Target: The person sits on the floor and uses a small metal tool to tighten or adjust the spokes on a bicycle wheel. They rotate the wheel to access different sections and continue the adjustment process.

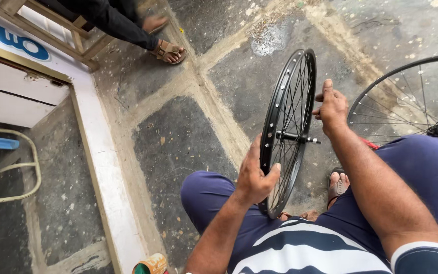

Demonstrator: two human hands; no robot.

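- Left hand (253, 177): the fingers (275, 172) are wrapped over the near edge of a black spoked metal bicycle wheel rim (280, 109), thumb on the outer face, holding it upright on edge between the seated person's knees.
- Right hand (332, 107): it sits just right of the spokes, above the silver threaded axle (300, 137). Its fingers are curled together as if pinching something small at the spokes; what they pinch cannot be told.
- State of work, as a judgement: the rim is fully laced with spokes and carries no tyre. The hands look to be working on the spokes. How many have been dealt with is not shown.
- Beyond the right fingers: a second black spoked wheel with a hub (422, 109) lies close to the right knee, near but not touching the held rim. That side is the tightest edge.
- Beyond the left fingers: a bare stretch of cracked grey stone floor (173, 137) gives open room up to a white-painted wooden frame (100, 152).
- Ahead of the fingers: another person's sandalled foot (168, 52) rests by a wooden stool leg, well apart from the rim.
- Below the rim: the person's own sandalled foot (337, 183) lies just beside the lower edge.
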